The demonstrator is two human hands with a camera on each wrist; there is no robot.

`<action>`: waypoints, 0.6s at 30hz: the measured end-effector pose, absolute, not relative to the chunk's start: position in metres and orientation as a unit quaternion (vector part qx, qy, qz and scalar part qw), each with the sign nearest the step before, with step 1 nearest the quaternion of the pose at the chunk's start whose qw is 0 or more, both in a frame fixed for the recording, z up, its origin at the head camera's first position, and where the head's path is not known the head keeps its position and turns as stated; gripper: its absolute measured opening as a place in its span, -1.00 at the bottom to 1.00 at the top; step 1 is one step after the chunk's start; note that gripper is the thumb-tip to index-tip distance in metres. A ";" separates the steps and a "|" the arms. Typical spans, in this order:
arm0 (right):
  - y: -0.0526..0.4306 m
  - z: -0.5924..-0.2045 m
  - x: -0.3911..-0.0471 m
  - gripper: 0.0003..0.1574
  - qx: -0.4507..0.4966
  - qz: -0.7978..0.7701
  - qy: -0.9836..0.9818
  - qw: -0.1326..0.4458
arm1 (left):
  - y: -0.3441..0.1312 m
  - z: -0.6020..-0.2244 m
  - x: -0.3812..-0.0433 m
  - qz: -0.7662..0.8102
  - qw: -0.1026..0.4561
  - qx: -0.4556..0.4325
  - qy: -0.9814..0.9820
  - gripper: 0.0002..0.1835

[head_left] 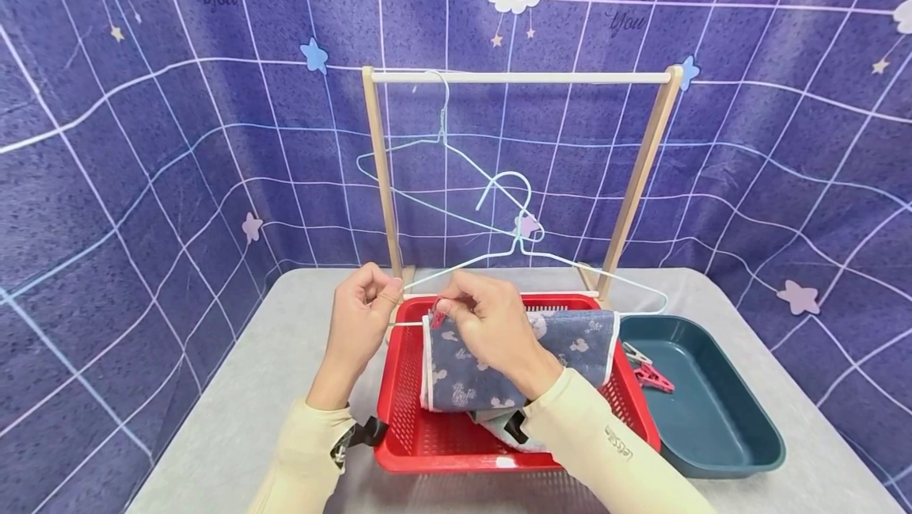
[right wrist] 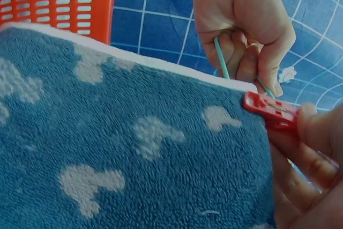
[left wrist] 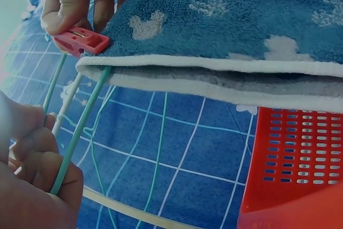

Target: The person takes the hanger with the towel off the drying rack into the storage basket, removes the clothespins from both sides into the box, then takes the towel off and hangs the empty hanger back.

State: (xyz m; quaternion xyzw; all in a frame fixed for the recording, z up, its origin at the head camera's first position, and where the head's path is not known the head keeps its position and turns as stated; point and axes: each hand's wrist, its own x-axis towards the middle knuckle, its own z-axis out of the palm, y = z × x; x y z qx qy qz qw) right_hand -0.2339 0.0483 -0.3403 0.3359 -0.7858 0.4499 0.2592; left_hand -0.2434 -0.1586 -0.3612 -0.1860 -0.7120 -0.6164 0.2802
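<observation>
A light blue wire hanger (head_left: 518,243) is held up over the basket, and a blue towel (head_left: 456,371) with pale motifs and white edging hangs folded over its lower bar. The left hand (head_left: 359,316) grips the hanger's left end, fingers curled round the wire (left wrist: 80,127). Between the thumb and fingers of the right hand (head_left: 495,324) is a red clothespin (right wrist: 272,112), pinched at the towel's upper left corner. In the left wrist view the clothespin (left wrist: 81,41) sits on the towel's edge by the wire.
Below the towel stands a red perforated basket (head_left: 442,462) with pale cloth (head_left: 502,427) inside. To its right a dark teal tray (head_left: 720,395) holds pink clothespins (head_left: 653,377) and a white one (head_left: 636,353). Behind, a wooden rack (head_left: 644,173) carries another hanger (head_left: 443,138).
</observation>
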 end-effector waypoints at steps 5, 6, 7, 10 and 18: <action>0.050 -0.340 -0.233 -0.76 0.312 0.462 -0.782 0.279 | -0.158 -0.361 -0.245 -0.617 0.281 -0.186 -0.711 -0.78; 0.051 -0.339 -0.233 -0.75 0.311 0.463 -0.782 0.280 | -0.158 -0.361 -0.245 -0.617 0.281 -0.187 -0.711 -0.78; 0.051 -0.339 -0.233 -0.75 0.312 0.464 -0.780 0.280 | -0.157 -0.361 -0.244 -0.617 0.281 -0.187 -0.711 -0.78; 0.053 -0.337 -0.233 -0.75 0.318 0.462 -0.778 0.281 | -0.157 -0.360 -0.244 -0.617 0.280 -0.185 -0.712 -0.78; 0.058 -0.332 -0.231 -0.77 0.332 0.453 -0.780 0.275 | -0.158 -0.360 -0.243 -0.619 0.278 -0.179 -0.712 -0.80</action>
